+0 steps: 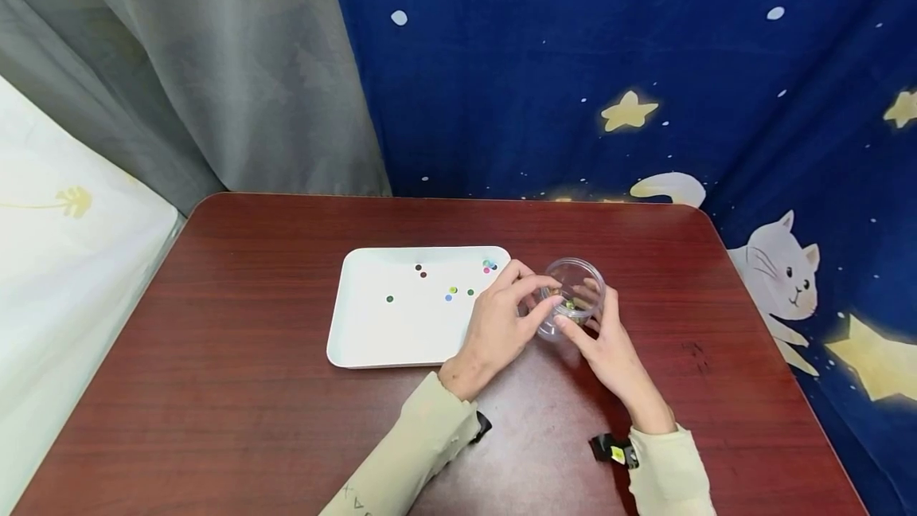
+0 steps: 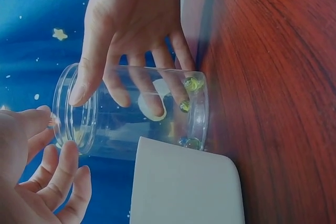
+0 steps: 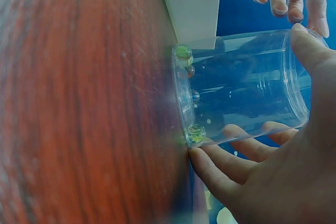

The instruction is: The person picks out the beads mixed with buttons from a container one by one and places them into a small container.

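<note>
A clear plastic jar [image 3: 241, 87] stands upright on the table, right of a white tray [image 1: 387, 341]. Several glass marbles [image 3: 196, 133], some with green swirls, lie on its bottom. My right hand [image 1: 612, 353] holds the jar from the right, thumb at the rim and fingers along the wall. At the jar's mouth, my left hand [image 1: 497, 325] pinches a small reddish piece [image 2: 53, 121] between thumb and index finger; its exact kind is mostly hidden. Small round coloured pieces, among them a green one [image 1: 390, 299] and a blue one [image 1: 448, 298], lie scattered in the tray.
The brown wooden table [image 1: 236, 357] extends around the tray and jar. Beyond its back edge hang a grey curtain [image 1: 272, 70] and a blue curtain [image 1: 501, 102] with stars and a cat. Black straps circle both wrists.
</note>
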